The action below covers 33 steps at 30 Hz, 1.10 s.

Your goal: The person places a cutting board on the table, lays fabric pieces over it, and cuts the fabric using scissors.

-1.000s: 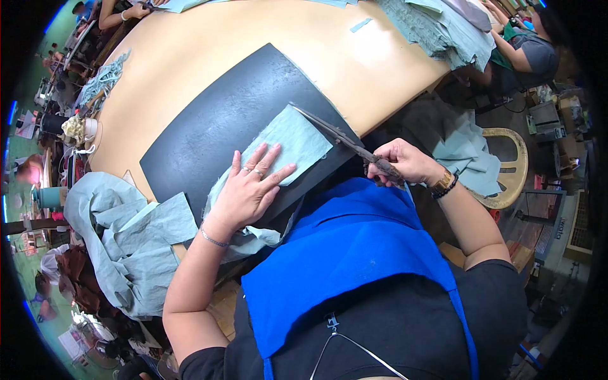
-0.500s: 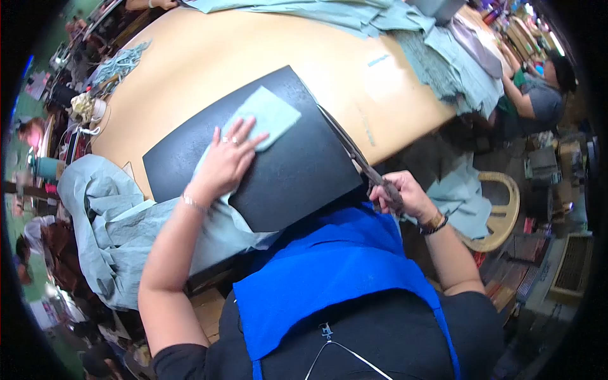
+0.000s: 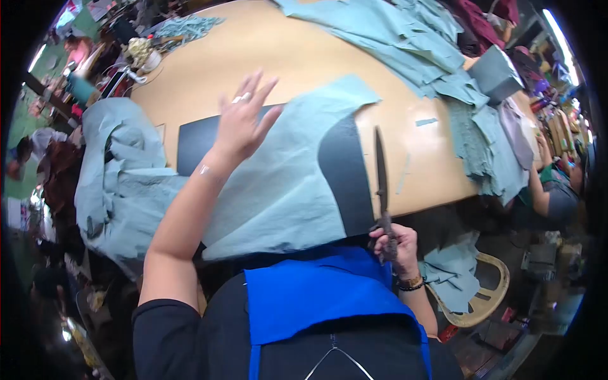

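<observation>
My left hand (image 3: 244, 123) is open, fingers spread, over a pale blue-green leather-like sheet (image 3: 278, 183); whether it touches the sheet I cannot tell. The sheet lies across a dark flat board (image 3: 348, 171), leaving the board's right strip and upper left corner bare. Its far corner reaches past the board onto the table. In my right hand (image 3: 399, 244) is a pair of long scissors (image 3: 380, 168) with wrapped-looking handles. The blades point away from me, together, just right of the board.
The tan table (image 3: 253, 54) carries more blue-green sheets (image 3: 392, 44) at the back right and a bunched piece (image 3: 120, 171) at left. A small scrap (image 3: 426, 121) lies right of the scissors. A plastic chair (image 3: 487, 297) stands at right, and another person (image 3: 557, 190) sits beyond.
The sheet now spreads over much of the board, where only a small part lay before. My left hand has lifted with fingers apart. The scissors have turned to point straight ahead.
</observation>
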### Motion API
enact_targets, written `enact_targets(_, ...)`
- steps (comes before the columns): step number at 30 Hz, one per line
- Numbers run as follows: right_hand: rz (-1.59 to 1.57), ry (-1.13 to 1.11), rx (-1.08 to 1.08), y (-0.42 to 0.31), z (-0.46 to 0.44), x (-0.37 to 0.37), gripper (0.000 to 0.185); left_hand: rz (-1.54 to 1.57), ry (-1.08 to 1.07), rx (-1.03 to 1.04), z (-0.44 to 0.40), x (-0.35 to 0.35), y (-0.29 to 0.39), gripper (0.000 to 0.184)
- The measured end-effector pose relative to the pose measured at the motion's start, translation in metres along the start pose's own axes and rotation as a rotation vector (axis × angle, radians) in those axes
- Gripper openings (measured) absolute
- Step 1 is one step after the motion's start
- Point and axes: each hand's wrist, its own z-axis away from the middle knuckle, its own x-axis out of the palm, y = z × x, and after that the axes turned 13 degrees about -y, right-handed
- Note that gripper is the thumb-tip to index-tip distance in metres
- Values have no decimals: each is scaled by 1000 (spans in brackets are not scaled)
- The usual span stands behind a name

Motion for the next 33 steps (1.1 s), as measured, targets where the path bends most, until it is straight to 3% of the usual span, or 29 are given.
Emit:
enact_targets(3, 1, 16, -43, 4, -9, -5, 17, -233, -171, -266, 104, -14, -33, 60)
enact_targets(7, -8, -62, -116, 4, -38, 10, 24, -329, -221, -568, 193, -13, -69, 64)
enact_targets(10, 93, -198, -153, -5, -68, 39, 25, 20, -65, -458, 212, -3, -114, 63)
enact_targets(11, 148, -241, -174, -8, -76, 49, 25, -7, -18, -376, 210, -3, -127, 58)
enact_targets(14, 242, -399, -94, -6, -102, 74, 17, -38, -49, -405, 200, -23, -130, 50)
enact_targets(15, 241, -412, -62, -2, -107, 81, 13, 59, -68, -379, 197, -28, -133, 38)
enact_targets(18, 723, -415, -271, -8, -111, 98, 7, -68, -159, -321, 196, -40, -182, 23)
enact_targets(21, 675, -372, -249, -3, -110, 101, 3, -166, 118, -395, 182, -108, -208, 23)
enact_targets(25, 700, -356, -183, -4, -113, 97, 4, -535, 392, -438, 184, -181, -263, 20)
enact_targets(26, 707, -347, -187, -2, -114, 97, 5, -564, 353, -446, 194, -173, -296, 21)
enact_targets(27, 713, -326, -189, 0, -114, 96, 6, -638, -128, -767, 201, -164, -321, 27)
enact_targets(29, 669, -283, -279, 5, -113, 98, 8, -371, -138, -733, 243, -105, -414, 36)
enact_targets(30, 675, -275, -307, 4, -113, 98, 8, -305, -285, -772, 209, -125, -327, 45)
enact_targets(31, 655, -275, -297, 3, -112, 98, 9, -643, -362, -847, 206, -118, -348, 46)
enact_targets(33, 691, -229, -266, 2, -114, 99, 10, -620, 213, -791, 171, -115, -193, 47)
